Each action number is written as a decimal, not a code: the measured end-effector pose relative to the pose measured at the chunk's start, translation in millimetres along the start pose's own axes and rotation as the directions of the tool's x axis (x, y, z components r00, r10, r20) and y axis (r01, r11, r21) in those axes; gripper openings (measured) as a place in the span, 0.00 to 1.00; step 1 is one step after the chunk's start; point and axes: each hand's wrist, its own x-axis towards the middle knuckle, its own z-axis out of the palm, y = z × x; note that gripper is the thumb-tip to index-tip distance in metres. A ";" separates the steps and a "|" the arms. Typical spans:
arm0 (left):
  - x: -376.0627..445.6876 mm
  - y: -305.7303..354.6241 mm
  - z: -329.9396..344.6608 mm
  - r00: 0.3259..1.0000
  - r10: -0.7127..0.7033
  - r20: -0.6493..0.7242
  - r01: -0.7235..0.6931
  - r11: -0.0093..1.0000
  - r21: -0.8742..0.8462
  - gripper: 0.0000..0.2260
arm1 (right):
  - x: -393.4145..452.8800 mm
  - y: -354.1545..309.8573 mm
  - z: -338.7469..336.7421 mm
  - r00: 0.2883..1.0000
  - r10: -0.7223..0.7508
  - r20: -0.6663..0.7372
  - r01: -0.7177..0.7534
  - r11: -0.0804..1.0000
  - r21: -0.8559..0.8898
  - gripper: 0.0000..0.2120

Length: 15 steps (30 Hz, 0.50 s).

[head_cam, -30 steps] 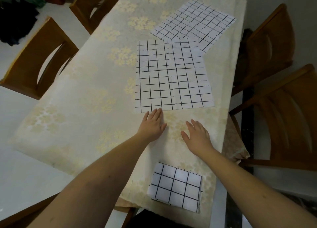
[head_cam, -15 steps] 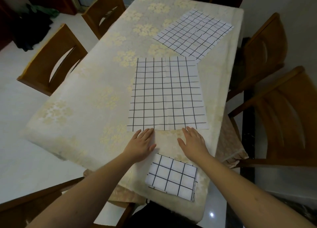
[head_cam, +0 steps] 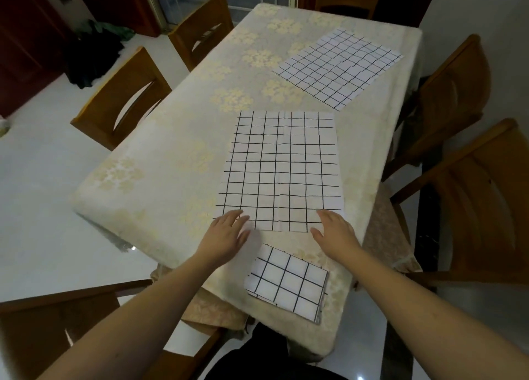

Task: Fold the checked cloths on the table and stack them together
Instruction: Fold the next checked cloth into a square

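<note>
Flat white black-checked cloth point(head_cam: 280, 170) mid-counter; left hand point(head_cam: 226, 236), right hand point(head_cam: 335, 230) flat, fingers straight, on near edge. Fold starting; next, pinch near corners, carry toward 12 o'clock.

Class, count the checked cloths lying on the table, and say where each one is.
3. A folded cloth at the near edge, a flat cloth mid-table under both hands' fingers, and another flat cloth at the far right.
</note>
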 end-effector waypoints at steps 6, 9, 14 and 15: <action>66.7 -28.7 -17.7 0.996 -0.087 0.009 0.087 0.996 -0.003 0.19 | 45.8 0.7 -30.0 0.997 0.024 -0.068 -0.025 1.000 -0.012 0.27; 102.0 -43.7 -21.6 0.997 -0.083 0.012 0.083 0.997 -0.008 0.18 | 73.1 1.7 -42.8 0.992 0.053 -0.115 -0.056 0.998 -0.023 0.25; 154.4 -60.8 -19.8 0.998 -0.061 0.029 0.061 0.998 0.005 0.19 | 124.1 -2.4 -51.5 0.984 0.063 -0.168 -0.066 0.998 -0.011 0.21; 164.1 -62.7 -18.1 0.998 -0.058 0.033 0.057 0.998 0.008 0.19 | 134.0 -3.3 -51.6 0.982 0.060 -0.179 -0.062 0.998 -0.006 0.20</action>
